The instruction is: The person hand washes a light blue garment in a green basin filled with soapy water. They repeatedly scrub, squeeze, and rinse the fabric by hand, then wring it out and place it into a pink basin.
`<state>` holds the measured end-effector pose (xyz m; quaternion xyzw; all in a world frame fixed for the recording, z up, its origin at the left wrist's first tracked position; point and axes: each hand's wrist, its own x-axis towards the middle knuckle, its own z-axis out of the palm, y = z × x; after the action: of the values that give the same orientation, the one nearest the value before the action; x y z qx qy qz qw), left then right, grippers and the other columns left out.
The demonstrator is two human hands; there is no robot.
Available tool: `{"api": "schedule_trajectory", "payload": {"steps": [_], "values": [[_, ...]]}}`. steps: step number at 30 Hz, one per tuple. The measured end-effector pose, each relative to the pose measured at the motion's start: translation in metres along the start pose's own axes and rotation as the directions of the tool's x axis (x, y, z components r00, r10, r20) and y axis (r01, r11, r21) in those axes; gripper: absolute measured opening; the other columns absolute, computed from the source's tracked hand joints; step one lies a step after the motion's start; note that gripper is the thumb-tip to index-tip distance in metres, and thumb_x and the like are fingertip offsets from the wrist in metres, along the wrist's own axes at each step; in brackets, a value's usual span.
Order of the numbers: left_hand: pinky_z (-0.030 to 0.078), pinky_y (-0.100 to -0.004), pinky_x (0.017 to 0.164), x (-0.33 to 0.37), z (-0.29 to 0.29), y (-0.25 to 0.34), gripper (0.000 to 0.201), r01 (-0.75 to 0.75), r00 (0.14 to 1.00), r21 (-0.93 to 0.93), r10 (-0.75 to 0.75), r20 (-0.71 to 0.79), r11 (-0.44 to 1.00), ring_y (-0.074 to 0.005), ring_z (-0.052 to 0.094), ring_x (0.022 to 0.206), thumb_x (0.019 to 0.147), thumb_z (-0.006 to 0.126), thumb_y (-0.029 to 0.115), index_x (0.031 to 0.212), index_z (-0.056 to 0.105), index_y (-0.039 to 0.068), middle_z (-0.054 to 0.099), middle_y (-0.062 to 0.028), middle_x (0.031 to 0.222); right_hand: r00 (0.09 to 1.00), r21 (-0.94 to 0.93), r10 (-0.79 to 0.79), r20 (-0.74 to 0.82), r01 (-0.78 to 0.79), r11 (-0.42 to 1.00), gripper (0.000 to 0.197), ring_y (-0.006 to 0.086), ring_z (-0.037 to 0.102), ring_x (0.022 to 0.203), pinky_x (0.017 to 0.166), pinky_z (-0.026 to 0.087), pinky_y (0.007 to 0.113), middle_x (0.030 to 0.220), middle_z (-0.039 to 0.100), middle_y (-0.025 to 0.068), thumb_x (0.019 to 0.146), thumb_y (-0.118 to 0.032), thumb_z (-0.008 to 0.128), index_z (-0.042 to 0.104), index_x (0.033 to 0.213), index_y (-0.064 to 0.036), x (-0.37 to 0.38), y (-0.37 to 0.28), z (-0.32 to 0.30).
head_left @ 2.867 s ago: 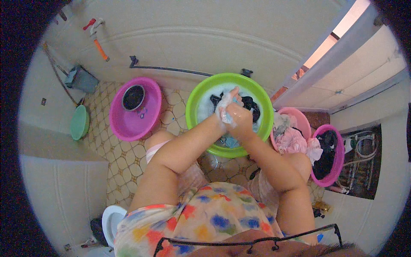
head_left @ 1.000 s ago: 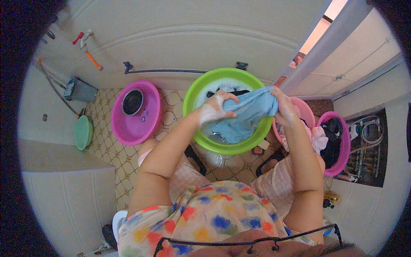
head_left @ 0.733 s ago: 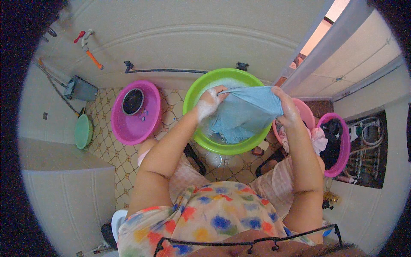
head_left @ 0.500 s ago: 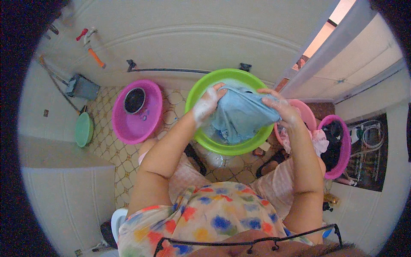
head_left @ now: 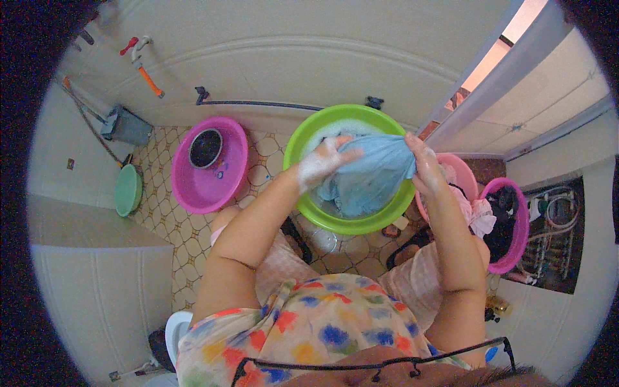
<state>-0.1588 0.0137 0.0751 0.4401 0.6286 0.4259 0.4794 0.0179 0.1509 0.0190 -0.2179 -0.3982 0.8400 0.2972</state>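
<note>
A wet light-blue cloth garment (head_left: 374, 174) is stretched over a lime-green basin (head_left: 348, 227) holding sudsy water. My left hand (head_left: 322, 164), covered in white foam, has the garment's left side between its thumb and fingers; the fingertips are partly hidden by cloth. At the upper right of the garment, my right hand (head_left: 425, 164) is closed around a gathered corner, with folds fanning out from it. The lower part of the garment hangs down into the basin.
To the left stands a magenta basin (head_left: 206, 201) with a dark round bowl (head_left: 206, 148) in it. At the right are a pink basin (head_left: 464, 169) of clothes and a magenta tub (head_left: 519, 226) with dark clothes. A tap (head_left: 137, 55) with an orange hose is on the wall.
My right hand has drawn its corner of the garment up, pulling the cloth tauter. My left hand has shifted slightly right and down, its thumb now lying across the cloth.
</note>
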Motion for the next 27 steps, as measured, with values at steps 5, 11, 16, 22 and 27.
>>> {"api": "schedule_trajectory", "payload": {"steps": [5, 11, 16, 22, 27], "values": [[0.043, -0.0312, 0.080, 0.010, -0.004, -0.032, 0.044, -0.076, 0.995, 0.476, 0.096, -0.018, 0.876, -0.0201, 0.053, 0.091, 0.073, 0.067, 0.029, 0.106, 0.053, 0.004, 0.057, -0.0085, 0.097, 0.993, 0.040, -0.075, -0.092, 0.079, 0.996, 0.018, 0.0164, 0.057, 0.070, 0.062, 0.048, 0.028, 0.081, 0.058, 0.0059, 0.079, -0.017, 0.061, 0.054, 0.090, -0.0044, 0.002, -0.002, -0.002], [0.042, -0.0307, 0.079, 0.002, 0.021, -0.013, 0.030, -0.101, 0.984, -0.363, 0.040, -0.172, 0.926, -0.0142, 0.049, 0.089, 0.080, 0.059, 0.023, 0.103, 0.048, 0.008, 0.053, -0.0044, 0.095, 0.982, 0.071, -0.099, -0.163, 0.112, 0.991, 0.014, 0.0154, 0.056, 0.065, 0.056, 0.046, 0.027, 0.076, 0.057, 0.0061, 0.077, -0.014, 0.063, 0.053, 0.084, -0.0068, 0.006, 0.004, 0.002], [0.043, -0.0307, 0.077, 0.019, 0.047, -0.019, 0.027, -0.144, 0.937, -0.588, -0.082, -0.340, 0.796, -0.0152, 0.051, 0.085, 0.085, 0.052, 0.027, 0.103, 0.046, 0.009, 0.052, -0.0047, 0.095, 0.779, -0.589, -0.623, -0.077, 0.469, 0.659, 0.013, 0.0201, 0.057, 0.067, 0.061, 0.046, 0.031, 0.074, 0.057, 0.0065, 0.075, -0.012, 0.062, 0.054, 0.083, -0.0064, 0.022, 0.035, 0.002], [0.042, -0.0335, 0.080, 0.046, 0.028, -0.093, 0.035, -0.032, 0.999, -0.865, 0.048, -0.010, 0.500, -0.0187, 0.050, 0.093, 0.085, 0.048, 0.039, 0.106, 0.045, 0.010, 0.051, -0.0082, 0.100, 0.496, -0.707, -0.664, 0.559, 0.704, -0.069, 0.018, 0.0292, 0.057, 0.071, 0.064, 0.046, 0.037, 0.075, 0.057, 0.0142, 0.072, -0.018, 0.062, 0.055, 0.082, -0.0045, -0.018, 0.057, 0.082], [0.038, -0.0341, 0.088, 0.033, 0.072, -0.059, 0.048, -0.455, 0.884, -0.600, 0.416, -0.214, 0.658, -0.0197, 0.049, 0.102, 0.085, 0.042, 0.045, 0.115, 0.042, 0.007, 0.051, -0.0088, 0.111, 0.639, -0.908, -0.756, 0.145, 0.390, 0.156, 0.021, 0.0298, 0.055, 0.063, 0.058, 0.044, 0.040, 0.070, 0.054, 0.0171, 0.073, -0.020, 0.062, 0.049, 0.078, -0.0040, 0.015, 0.029, 0.058]]}}
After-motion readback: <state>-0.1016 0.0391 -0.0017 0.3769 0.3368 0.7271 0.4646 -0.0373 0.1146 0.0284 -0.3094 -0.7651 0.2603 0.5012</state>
